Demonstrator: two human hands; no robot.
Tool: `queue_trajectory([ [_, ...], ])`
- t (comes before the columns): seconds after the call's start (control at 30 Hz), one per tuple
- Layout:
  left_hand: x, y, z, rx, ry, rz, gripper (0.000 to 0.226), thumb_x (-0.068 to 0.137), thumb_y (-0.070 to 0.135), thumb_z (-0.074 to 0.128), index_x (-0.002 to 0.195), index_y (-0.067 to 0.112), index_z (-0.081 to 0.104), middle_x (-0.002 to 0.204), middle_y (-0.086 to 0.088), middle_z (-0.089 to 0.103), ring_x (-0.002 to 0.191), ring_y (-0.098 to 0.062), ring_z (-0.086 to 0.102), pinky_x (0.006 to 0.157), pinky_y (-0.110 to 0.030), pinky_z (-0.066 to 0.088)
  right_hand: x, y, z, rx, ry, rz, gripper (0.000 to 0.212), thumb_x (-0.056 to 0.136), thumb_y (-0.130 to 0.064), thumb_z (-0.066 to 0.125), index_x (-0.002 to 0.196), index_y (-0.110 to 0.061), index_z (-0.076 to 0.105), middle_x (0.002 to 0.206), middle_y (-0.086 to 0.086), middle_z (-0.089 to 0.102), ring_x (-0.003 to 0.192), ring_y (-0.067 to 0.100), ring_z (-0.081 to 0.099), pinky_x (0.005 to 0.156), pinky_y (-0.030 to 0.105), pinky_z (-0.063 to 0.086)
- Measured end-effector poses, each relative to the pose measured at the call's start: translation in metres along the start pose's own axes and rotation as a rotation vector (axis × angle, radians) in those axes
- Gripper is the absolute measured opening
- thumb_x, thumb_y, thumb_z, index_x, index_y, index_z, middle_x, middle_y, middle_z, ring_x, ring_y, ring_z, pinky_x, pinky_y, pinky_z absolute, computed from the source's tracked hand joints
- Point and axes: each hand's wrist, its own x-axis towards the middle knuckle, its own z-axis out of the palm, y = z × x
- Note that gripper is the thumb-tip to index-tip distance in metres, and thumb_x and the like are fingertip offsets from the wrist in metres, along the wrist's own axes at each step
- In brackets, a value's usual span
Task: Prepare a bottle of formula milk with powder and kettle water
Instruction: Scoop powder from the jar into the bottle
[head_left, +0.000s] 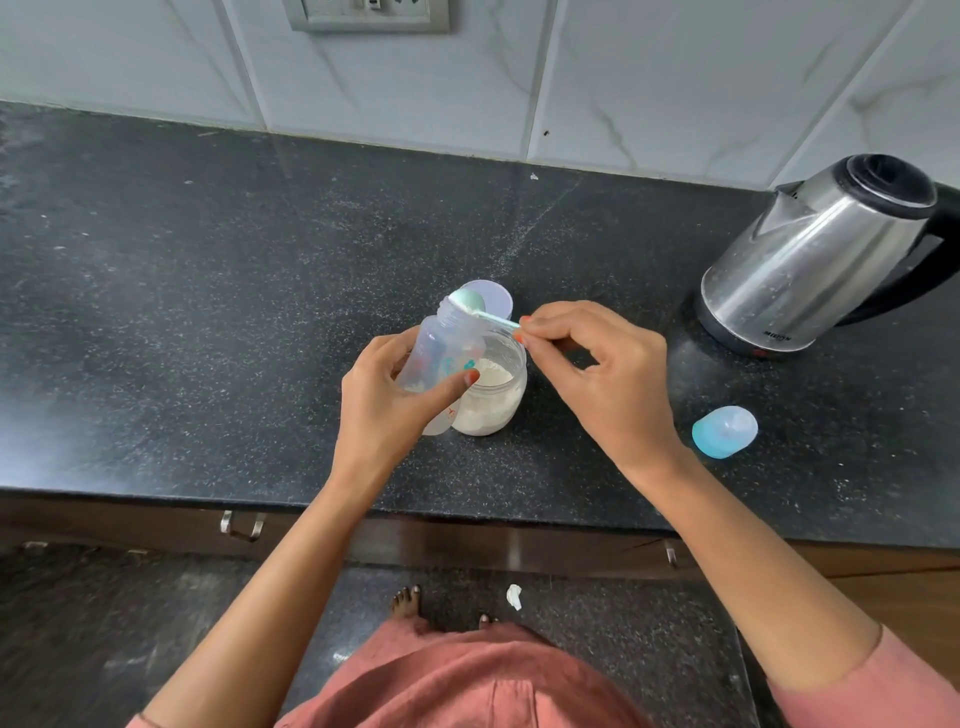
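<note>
Left fingers (445, 391) clamp tilted bottle (440, 343); right fingers (551, 318) pinch spoon (470, 304) at bottle rim; kettle (810, 260) well apart.

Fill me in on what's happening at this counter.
A person is spooning powder into a baby bottle. The left hand holds the tilted bottle by the open powder jar, and the right hand pinches the scoop with its bowl at the bottle's mouth. The kettle stands untouched to the right; the blue cap lies on the counter.

garment (467, 686): salmon-pink | sleeves (862, 691): matching | fingers (470, 378): orange nail polish | feet (406, 601): bare
</note>
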Motion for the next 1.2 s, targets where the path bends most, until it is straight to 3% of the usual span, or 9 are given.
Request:
queue_trajectory([
  [0.23, 0.001, -0.001, 0.000, -0.057, -0.005, -0.015, 0.046, 0.065, 0.033, 0.080, 0.108, 0.033, 0.062, 0.102, 0.008, 0.063, 0.096, -0.007, 0.059, 0.082, -0.022, 0.047, -0.002, 0.003, 0.000, -0.041, -0.001, -0.062, 0.007, 0.078, -0.004, 0.067, 0.076, 0.002, 0.069, 0.079, 0.012, 0.070, 0.076, 0.014, 0.062, 0.070, 0.025, 0.053],
  [0.47, 0.001, 0.000, 0.000, -0.074, -0.011, -0.005, 0.045, 0.066, 0.033, 0.081, 0.104, 0.041, 0.058, 0.101, 0.009, 0.063, 0.093, -0.004, 0.060, 0.082, -0.023, 0.048, -0.003, 0.003, 0.000, -0.025, 0.022, -0.049, 0.004, 0.077, -0.001, 0.068, 0.075, 0.003, 0.068, 0.078, 0.013, 0.070, 0.077, 0.014, 0.061, 0.070, 0.024, 0.053],
  [0.87, 0.002, -0.001, 0.000, -0.082, -0.008, 0.005, 0.046, 0.066, 0.031, 0.081, 0.106, 0.039, 0.059, 0.100, 0.010, 0.062, 0.094, -0.004, 0.060, 0.081, -0.021, 0.048, -0.003, 0.006, 0.001, -0.012, 0.011, -0.047, 0.003, 0.076, 0.000, 0.069, 0.075, 0.003, 0.068, 0.079, 0.012, 0.070, 0.077, 0.014, 0.062, 0.071, 0.022, 0.053],
  [0.93, 0.002, -0.002, 0.000, -0.083, -0.011, 0.007, 0.047, 0.066, 0.031, 0.081, 0.108, 0.036, 0.060, 0.101, 0.008, 0.063, 0.094, -0.004, 0.060, 0.081, -0.021, 0.048, -0.001, 0.004, 0.000, 0.071, 0.013, 0.068, 0.002, 0.076, 0.000, 0.069, 0.077, 0.002, 0.069, 0.080, 0.008, 0.070, 0.078, 0.010, 0.063, 0.070, 0.017, 0.053],
  [1.07, 0.002, 0.000, 0.000, -0.073, -0.012, 0.029, 0.047, 0.066, 0.030, 0.081, 0.105, 0.041, 0.058, 0.099, 0.011, 0.062, 0.093, -0.004, 0.060, 0.082, -0.022, 0.048, 0.009, -0.001, -0.004, 0.410, 0.063, 0.530, 0.011, 0.077, -0.001, 0.068, 0.076, -0.012, 0.069, 0.072, -0.009, 0.069, 0.063, 0.002, 0.064, 0.065, 0.016, 0.052],
  [1.2, 0.002, 0.000, 0.000, -0.069, -0.005, 0.035, 0.048, 0.065, 0.031, 0.081, 0.104, 0.046, 0.055, 0.099, 0.013, 0.062, 0.094, -0.005, 0.060, 0.084, -0.027, 0.050, 0.011, 0.000, -0.007, 0.439, 0.078, 0.555, 0.014, 0.077, -0.001, 0.068, 0.075, -0.015, 0.068, 0.064, -0.012, 0.069, 0.059, 0.003, 0.064, 0.063, 0.017, 0.052],
])
